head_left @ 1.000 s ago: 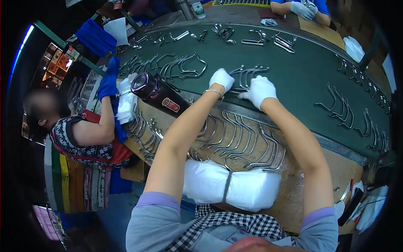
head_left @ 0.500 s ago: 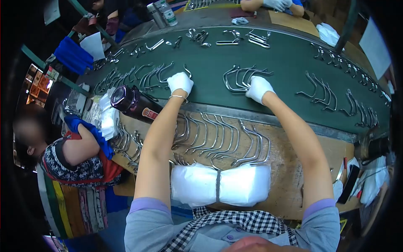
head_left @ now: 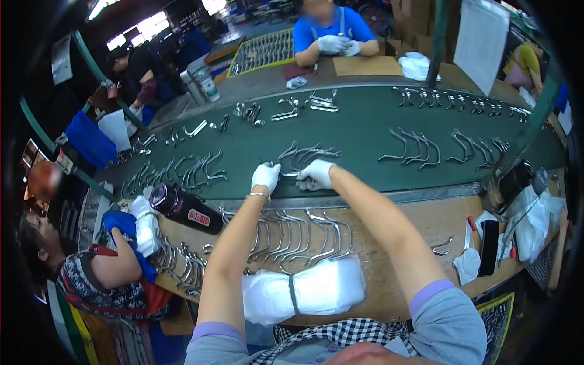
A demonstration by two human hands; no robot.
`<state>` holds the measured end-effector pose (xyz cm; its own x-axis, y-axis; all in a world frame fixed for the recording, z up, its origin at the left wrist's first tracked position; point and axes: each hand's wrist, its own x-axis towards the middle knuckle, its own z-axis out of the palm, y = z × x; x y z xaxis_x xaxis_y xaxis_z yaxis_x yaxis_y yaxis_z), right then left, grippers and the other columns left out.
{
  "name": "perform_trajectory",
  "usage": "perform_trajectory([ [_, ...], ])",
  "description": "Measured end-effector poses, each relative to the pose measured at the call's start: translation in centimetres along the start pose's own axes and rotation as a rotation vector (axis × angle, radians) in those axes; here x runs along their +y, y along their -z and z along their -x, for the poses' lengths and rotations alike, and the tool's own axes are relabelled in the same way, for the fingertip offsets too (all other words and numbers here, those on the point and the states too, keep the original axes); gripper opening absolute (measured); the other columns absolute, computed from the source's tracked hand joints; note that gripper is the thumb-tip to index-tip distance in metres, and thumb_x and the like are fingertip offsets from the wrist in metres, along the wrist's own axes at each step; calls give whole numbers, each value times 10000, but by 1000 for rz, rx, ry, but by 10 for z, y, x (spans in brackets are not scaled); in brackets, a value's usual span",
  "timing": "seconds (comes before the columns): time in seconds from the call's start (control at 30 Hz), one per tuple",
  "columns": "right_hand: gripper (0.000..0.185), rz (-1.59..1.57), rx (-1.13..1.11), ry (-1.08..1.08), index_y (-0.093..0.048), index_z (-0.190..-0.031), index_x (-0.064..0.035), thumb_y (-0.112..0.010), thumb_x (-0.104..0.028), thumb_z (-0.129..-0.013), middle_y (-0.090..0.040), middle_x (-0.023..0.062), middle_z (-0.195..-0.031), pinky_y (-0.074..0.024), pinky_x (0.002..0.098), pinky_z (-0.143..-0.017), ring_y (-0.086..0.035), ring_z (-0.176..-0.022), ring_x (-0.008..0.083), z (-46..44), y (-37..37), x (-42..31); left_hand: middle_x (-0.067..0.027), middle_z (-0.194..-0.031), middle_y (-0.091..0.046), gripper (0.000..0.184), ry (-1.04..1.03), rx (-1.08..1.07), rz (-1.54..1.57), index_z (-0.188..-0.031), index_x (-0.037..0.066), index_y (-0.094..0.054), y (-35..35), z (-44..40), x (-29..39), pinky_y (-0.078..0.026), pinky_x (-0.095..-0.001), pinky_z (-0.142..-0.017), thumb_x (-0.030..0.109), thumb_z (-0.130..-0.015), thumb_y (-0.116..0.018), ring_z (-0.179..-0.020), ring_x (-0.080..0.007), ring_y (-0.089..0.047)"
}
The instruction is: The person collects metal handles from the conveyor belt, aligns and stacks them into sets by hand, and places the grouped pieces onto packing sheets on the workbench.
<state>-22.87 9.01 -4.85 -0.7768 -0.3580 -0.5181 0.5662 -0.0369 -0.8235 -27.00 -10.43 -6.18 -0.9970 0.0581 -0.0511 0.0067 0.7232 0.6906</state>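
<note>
Both my hands wear white gloves and are close together over the green conveyor belt (head_left: 359, 173). My left hand (head_left: 266, 177) is closed, its fingertips at the end of a shiny bent metal tube (head_left: 289, 174). My right hand (head_left: 316, 174) curls its fingers over the near ends of a cluster of bent metal tubes (head_left: 304, 156), partly hiding them. Grey shows on its fingertips. Left of my hands lies another group of bent tubes (head_left: 204, 170). More tubes (head_left: 292, 234) lie in a row on the wooden bench below my forearms.
A dark thermos (head_left: 185, 210) leans beside my left forearm. A strapped bundle of white bags (head_left: 304, 289) sits before me. At right are a phone (head_left: 488, 248) and plastic bags (head_left: 532, 225). A blue-shirted person (head_left: 334, 33) sits across the belt; another person (head_left: 100, 267) is at left.
My right hand has moved left, close to my left hand, and the tube cluster now lies nearer the left hand. The view has tilted up and turned right.
</note>
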Motion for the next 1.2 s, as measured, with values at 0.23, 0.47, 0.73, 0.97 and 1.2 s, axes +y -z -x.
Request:
perform_trajectory([
  [0.23, 124, -163, -18, 1, -603, -935, 47, -542, -38, -869, -664, 134, -806, -501, 235, -489, -630, -621, 173, 21, 11, 18, -247, -1232, -551, 627, -52, -62, -179, -1271, -63, -477, -7, 16, 35, -413, -357, -976, 404, -859, -551, -1169, -358, -520],
  [0.47, 100, -364, 58, 169, -565, -880, 46, -527, 90, -798, -619, 189, -903, -557, 351, -645, -649, -777, 280, 58, 23, 52, -235, -1192, -578, 544, -20, -170, -339, -1216, -24, -541, -45, 23, 68, -460, -365, -924, 263, -758, -605, -1104, -362, -562],
  [0.73, 271, -434, 114, 266, -576, -999, 24, -507, 129, -759, -615, 125, -966, -563, 369, -780, -631, -851, 248, 157, 32, 79, -198, -928, -658, 237, -357, -386, -588, -891, 66, -703, -81, 59, 115, -506, -400, -757, 212, -759, -570, -873, -360, -634],
  [0.97, 298, -325, 211, 498, -629, -1072, -14, -640, 13, -776, -659, 50, -978, -507, 272, -719, -621, -840, 137, 244, 15, 113, -87, -707, -627, 130, -129, -503, 301, -768, 9, -639, -74, 155, 171, -485, -311, -599, 103, -777, -549, -650, -194, -611],
  [1.2, 273, 60, 441, 531, -670, -1041, -28, -659, -103, -779, -663, 2, -864, -467, 239, -658, -575, -746, 67, 306, -7, 151, -88, -831, -638, 127, 208, -713, 971, -924, -45, -610, -102, 220, 143, -533, -306, -659, 22, -824, -569, -719, -181, -638],
])
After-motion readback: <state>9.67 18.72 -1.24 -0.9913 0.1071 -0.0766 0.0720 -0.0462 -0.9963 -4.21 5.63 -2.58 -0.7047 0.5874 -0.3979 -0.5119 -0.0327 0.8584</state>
